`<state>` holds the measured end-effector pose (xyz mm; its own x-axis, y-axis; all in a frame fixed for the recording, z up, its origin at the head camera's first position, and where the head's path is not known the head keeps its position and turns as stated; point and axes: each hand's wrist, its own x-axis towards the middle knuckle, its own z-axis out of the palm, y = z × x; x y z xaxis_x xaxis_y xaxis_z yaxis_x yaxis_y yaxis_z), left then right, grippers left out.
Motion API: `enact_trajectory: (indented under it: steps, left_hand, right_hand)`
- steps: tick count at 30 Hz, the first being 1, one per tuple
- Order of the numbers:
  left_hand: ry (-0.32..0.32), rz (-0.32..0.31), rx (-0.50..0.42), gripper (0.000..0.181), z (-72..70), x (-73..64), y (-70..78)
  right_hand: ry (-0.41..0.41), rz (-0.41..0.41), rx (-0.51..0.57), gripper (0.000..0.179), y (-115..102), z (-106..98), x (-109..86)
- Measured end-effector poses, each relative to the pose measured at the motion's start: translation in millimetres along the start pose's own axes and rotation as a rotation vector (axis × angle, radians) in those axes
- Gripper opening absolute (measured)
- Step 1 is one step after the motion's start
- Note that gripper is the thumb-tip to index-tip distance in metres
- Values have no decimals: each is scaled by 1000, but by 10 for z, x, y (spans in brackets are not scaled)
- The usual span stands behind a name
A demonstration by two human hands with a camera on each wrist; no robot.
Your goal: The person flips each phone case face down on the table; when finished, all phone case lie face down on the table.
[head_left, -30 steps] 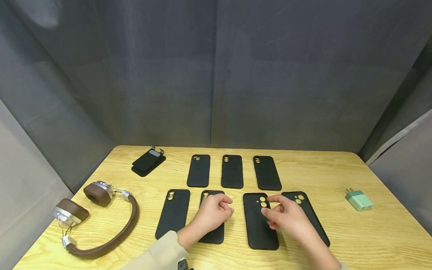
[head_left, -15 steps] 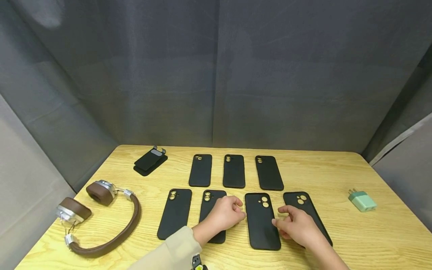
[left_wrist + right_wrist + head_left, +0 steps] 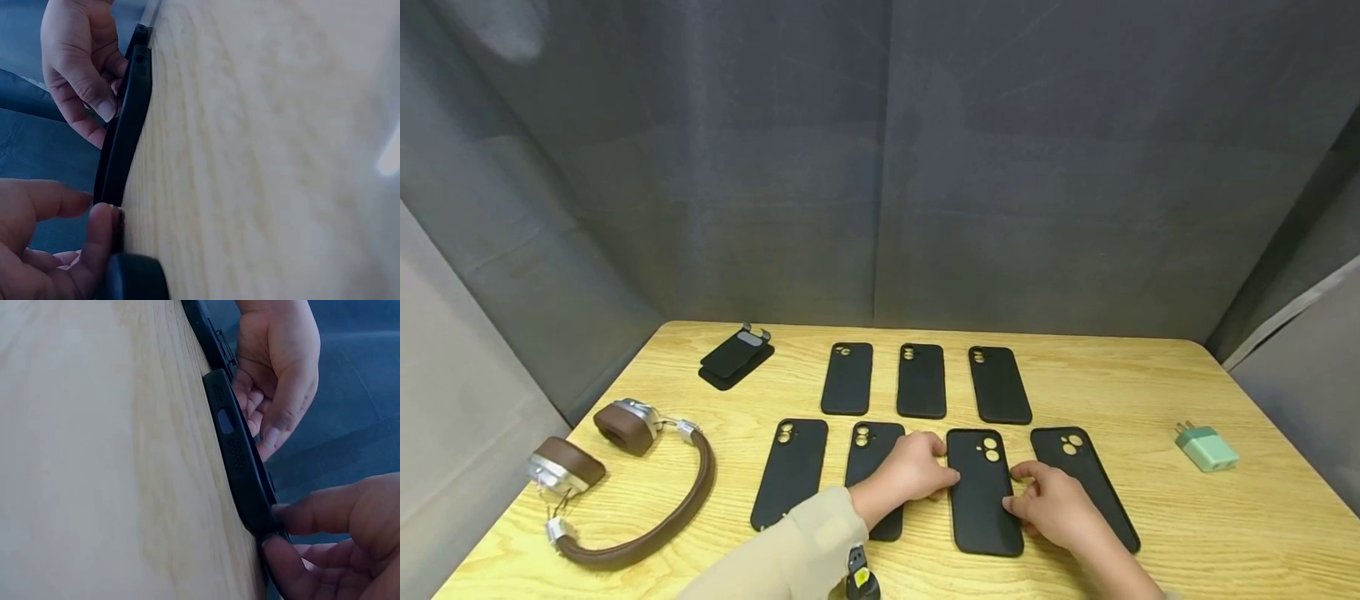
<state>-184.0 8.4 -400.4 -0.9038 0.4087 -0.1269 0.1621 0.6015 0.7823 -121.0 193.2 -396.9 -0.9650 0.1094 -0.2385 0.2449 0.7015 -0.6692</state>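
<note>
Several black phone cases lie in two rows. One front-row phone case, inner side up with a raised rim, lies between both hands. At its left long edge is my left hand, thumb tip touching or nearly touching the rim; the palm lies over another phone case, partly hiding it. Across from it my right hand has its thumb at the right edge, fingers loosely bent, partly over the rightmost phone case. Low in the left wrist view, the case's rim shows flat on the table. Fingertip contact is hard to tell.
Three phone cases form the back row, the middle phone case among them. Brown headphones lie at left, a black folding stand at back left. A green charger plug sits at right on the wooden table.
My left hand has moved right to the inner-side-up case's left edge. My right hand has moved from above its camera cutout down to its right edge. The cases stay in place.
</note>
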Motion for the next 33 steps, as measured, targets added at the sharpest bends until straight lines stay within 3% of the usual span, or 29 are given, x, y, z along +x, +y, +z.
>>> enact_trajectory:
  steps: [6, 21, 24, 28, 33]
  left_hand:
    - [-9, -30, -3, 36, 18, 27, 52]
    - [-2, 11, 158, 39, 4, 67, 58]
    - [-10, -11, 72, 37, -5, 59, 44]
    - [-28, -67, -175, 34, -38, 16, 29]
    - [-24, -70, -372, 29, -127, -43, 67]
  right_hand:
    - [10, -29, -29, 40, -22, 11, 17]
    - [33, -43, 7, 34, -59, 33, 10]
    - [25, -40, 25, 33, -69, 29, -8]
    - [18, -47, 39, 35, -92, 18, -27]
    - [23, -69, 68, 34, -121, -7, -48]
